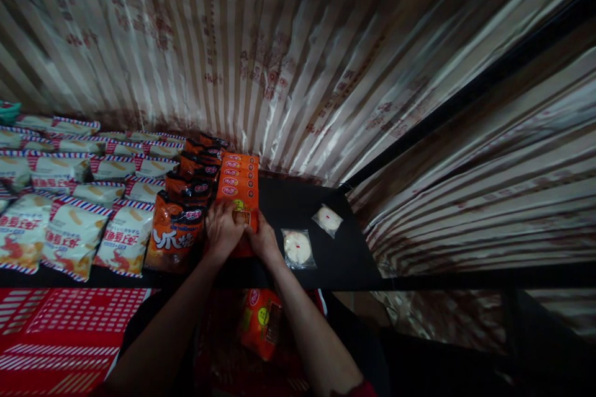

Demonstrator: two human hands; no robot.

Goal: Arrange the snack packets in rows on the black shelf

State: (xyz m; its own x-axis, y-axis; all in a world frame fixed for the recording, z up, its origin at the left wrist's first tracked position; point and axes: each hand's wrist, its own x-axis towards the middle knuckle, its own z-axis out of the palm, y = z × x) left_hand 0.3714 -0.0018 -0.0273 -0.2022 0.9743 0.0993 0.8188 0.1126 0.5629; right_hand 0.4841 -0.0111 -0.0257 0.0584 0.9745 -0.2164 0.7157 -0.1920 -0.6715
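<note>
A row of flat orange snack packets (238,173) stands overlapped on the black shelf. At its front end, my left hand (224,228) grips the left side of the nearest packet, fingers bent over it. My right hand (264,239) closes on the right side of that same packet, thumb toward the left hand. Its lower part is partly covered by my hands. Just left of my left hand stand black-and-orange snack bags (176,232) in a line. Two round pale cakes in clear wrappers, one nearer (298,249) and one farther (328,219), lie to the right.
White snack bags (72,236) with striped edges fill the shelf's left side. Below the black shelf (344,270) are a red basket (84,310) and another orange packet (261,325). Striped sheeting (279,43) hangs behind; a dark bar (465,96) slants at right.
</note>
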